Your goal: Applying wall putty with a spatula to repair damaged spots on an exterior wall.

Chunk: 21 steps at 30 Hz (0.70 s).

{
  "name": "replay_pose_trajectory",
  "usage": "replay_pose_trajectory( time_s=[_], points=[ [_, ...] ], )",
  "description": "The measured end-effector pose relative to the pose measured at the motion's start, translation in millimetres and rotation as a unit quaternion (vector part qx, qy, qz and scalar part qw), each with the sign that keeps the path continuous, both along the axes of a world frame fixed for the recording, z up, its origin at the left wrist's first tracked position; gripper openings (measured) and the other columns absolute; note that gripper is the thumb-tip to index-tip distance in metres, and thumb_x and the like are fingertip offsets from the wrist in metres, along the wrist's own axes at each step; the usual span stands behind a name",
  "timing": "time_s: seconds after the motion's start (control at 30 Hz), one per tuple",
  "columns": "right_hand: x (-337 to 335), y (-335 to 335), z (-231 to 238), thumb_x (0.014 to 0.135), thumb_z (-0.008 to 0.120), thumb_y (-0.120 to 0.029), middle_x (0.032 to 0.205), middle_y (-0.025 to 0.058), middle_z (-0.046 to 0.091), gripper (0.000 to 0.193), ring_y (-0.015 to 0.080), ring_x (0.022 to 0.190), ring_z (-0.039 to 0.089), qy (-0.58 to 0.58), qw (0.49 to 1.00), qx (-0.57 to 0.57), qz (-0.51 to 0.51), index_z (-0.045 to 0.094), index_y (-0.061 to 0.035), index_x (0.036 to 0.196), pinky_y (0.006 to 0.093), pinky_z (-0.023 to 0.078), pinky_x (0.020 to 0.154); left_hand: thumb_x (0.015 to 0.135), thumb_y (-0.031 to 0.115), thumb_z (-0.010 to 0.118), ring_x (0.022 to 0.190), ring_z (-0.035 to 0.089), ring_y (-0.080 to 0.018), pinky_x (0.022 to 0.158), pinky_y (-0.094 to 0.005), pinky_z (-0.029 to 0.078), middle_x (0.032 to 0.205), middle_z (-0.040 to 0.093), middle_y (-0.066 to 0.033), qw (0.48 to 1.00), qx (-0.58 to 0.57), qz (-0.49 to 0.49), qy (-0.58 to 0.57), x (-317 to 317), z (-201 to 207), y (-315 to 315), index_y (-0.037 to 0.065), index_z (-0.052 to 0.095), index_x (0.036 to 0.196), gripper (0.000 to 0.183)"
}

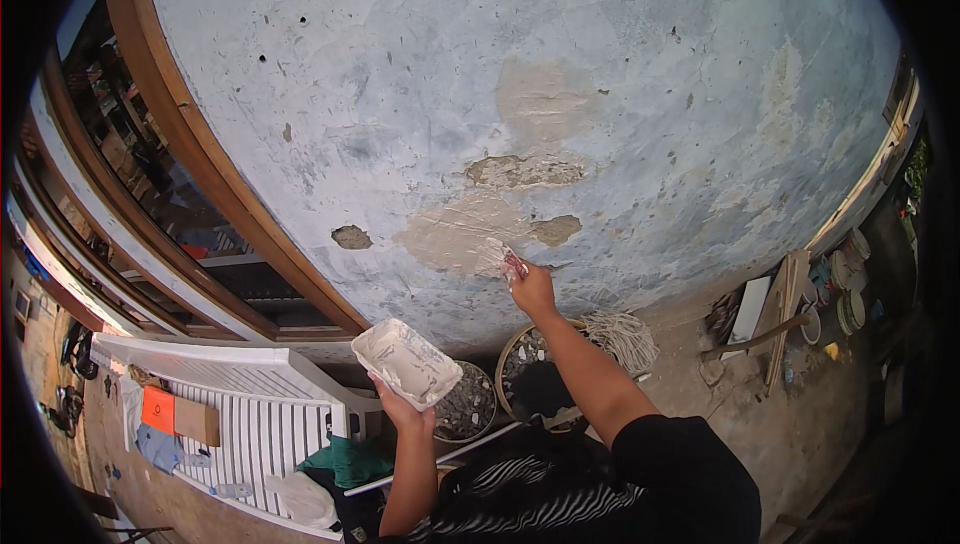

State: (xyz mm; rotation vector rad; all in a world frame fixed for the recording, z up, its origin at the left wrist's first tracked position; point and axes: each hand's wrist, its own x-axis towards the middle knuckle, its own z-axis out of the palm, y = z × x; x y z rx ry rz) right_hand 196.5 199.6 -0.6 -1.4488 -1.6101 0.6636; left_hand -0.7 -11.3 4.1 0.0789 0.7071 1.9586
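Note:
My left hand (404,411) grips a white rectangular plastic tub (408,362) from below, its inside and rim coated with pale putty. At the wall, my right hand (534,290) is closed around a putty knife (511,262) with a reddish handle. The knife's blade, smeared with putty, lies against the lower right of a wide beige putty patch (450,232) on the worn pale-blue wall (400,74). Just right of that patch is a bare chipped spot (556,231). A longer chipped hollow (525,172) runs above it, and a small one (351,237) lies to the left.
A white slatted bench (255,429) at lower left bears an orange box (158,410), a cardboard box and bags. Two pots stand below the wall, one with gravel (463,404), beside a stringy mop head (622,342). Boards (785,319) and buckets lean at right. A wooden window frame (215,164) edges the left.

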Motion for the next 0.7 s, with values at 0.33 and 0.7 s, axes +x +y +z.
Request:
replay_pose_trajectory(
  time_s=[0.33, 0.7],
  points=[
    [-6, -22, 24, 0.084, 0.063, -0.022, 0.086, 0.0207, 0.064, 0.023, 0.0395, 0.076, 0.061, -0.001, 0.985, 0.063, 0.158, 0.066, -0.0051, 0.099, 0.0398, 0.048, 0.065, 0.096, 0.054, 0.028, 0.125, 0.043, -0.0309, 0.104, -0.0498, 0.035, 0.138, 0.043, -0.0067, 1.0, 0.008, 0.004, 0.003, 1, 1, -4, 0.015, 0.034, 0.139, 0.059],
    [22, -12, -33, 0.086, 0.062, -0.019, 0.076, 0.0193, 0.066, 0.021, 0.0312, 0.069, 0.065, 0.032, 0.999, -0.001, -0.011, 0.067, -0.0024, 0.096, 0.0374, 0.048, 0.063, 0.096, 0.053, 0.027, 0.124, 0.044, -0.0311, 0.103, -0.0501, 0.035, 0.138, 0.043, -0.0068, 1.0, -0.003, 0.008, 0.002, -1, 6, -4, 0.015, 0.034, 0.139, 0.058]
  ],
)
